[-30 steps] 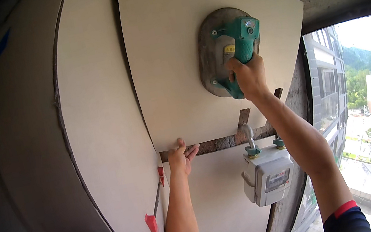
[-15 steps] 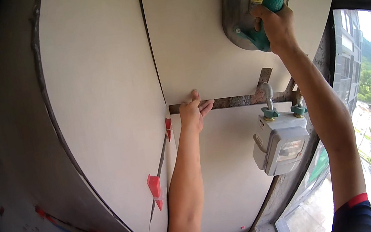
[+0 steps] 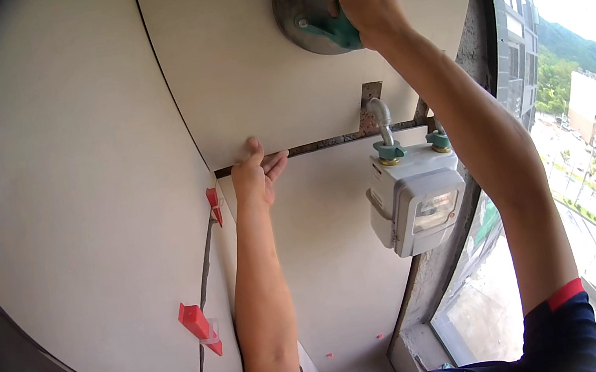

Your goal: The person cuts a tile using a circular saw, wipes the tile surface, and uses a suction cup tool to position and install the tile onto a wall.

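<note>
A large beige wall tile (image 3: pixel 227 55) stands against the wall above a lower beige tile (image 3: pixel 345 225), with a narrow dark gap between them. High on the upper tile sits a suction lifter (image 3: pixel 296 15) with a dark round-ended pad and a green handle; its top is cut off by the picture's edge. My right hand (image 3: pixel 369 2) is closed around that handle. At the tile's lower left edge, my left hand (image 3: pixel 255 177) has its thumb against the face and its fingers under the edge, gripping it from below.
A gas meter (image 3: pixel 429 203) with a bent metal pipe (image 3: pixel 379 112) projects below the tile's right part; the pipe passes a cutout (image 3: pixel 369 98). Red wedges (image 3: pixel 199 323) stick in the left wall's joint. A window (image 3: pixel 592 134) is at right.
The upper tile has come down, and the gap above the lower tile is narrower. Both hands keep their holds. The view has shifted, moving everything leftward in the picture.
</note>
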Motion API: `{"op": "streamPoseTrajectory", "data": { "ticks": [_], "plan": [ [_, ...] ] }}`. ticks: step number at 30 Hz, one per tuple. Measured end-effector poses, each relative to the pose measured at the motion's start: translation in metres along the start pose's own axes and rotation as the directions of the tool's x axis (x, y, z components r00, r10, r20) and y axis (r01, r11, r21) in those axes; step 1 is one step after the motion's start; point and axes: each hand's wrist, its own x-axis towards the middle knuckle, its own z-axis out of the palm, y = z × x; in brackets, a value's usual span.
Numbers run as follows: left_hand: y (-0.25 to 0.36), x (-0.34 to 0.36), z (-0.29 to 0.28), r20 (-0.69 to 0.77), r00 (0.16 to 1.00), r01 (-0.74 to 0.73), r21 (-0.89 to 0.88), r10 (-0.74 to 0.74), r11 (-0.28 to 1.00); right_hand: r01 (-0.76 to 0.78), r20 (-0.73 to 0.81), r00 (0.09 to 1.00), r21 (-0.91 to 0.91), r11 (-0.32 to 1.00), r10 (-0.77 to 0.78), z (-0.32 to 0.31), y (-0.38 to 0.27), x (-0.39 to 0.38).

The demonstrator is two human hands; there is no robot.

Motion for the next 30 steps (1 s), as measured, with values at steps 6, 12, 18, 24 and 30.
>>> {"op": "streamPoseTrajectory", "data": {
  "ticks": [6,12,18,24,30],
  "plan": [
    [0.002,-0.005,0.002,-0.030,0.999,0.033,0.036,-0.032,0.999,-0.047,-0.010,0.999,-0.122,0.991,0.046,0.004,0.001,0.003],
    [0.002,-0.005,-0.001,-0.022,0.999,0.044,0.073,-0.043,0.996,-0.010,0.065,0.998,-0.078,0.997,0.015,0.012,0.000,0.006],
    [0.004,0.005,0.000,-0.017,0.997,0.070,0.066,-0.069,0.995,0.006,0.029,1.000,-0.103,0.995,-0.003,0.019,0.002,0.010],
    [-0.001,0.021,-0.021,0.002,0.996,0.094,0.058,-0.095,0.994,-0.108,-0.156,0.986,-0.352,0.930,0.056,0.015,0.004,0.009],
    [0.001,0.001,-0.003,-0.020,0.995,0.095,0.099,-0.094,0.990,-0.180,-0.056,0.984,-0.296,0.938,0.171,0.000,-0.010,-0.001]
  ]
}}
